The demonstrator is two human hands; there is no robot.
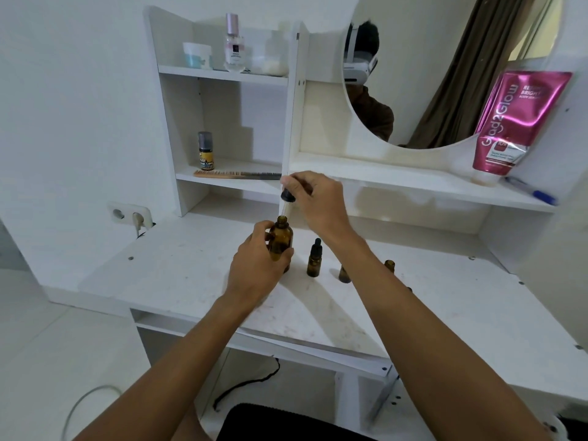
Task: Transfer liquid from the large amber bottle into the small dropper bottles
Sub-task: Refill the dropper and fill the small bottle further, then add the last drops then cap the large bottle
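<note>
The large amber bottle [281,239] stands uncapped on the white desk [178,268], and my left hand [254,268] grips it around the body. My right hand [318,202] pinches a dropper [286,200] by its black bulb, the glass tube pointing down just above the bottle's mouth. To the right stands a small amber dropper bottle [314,259] with its black cap on. Two more small amber bottles [344,274] [389,265] stand further right, partly hidden behind my right forearm.
A white shelf unit rises behind the desk with a comb [237,174], a small spray bottle [206,151] and jars. A round mirror [445,71], a pink tube [512,122] and a blue pen [537,194] are at the right. A wall socket [132,215] is at the left.
</note>
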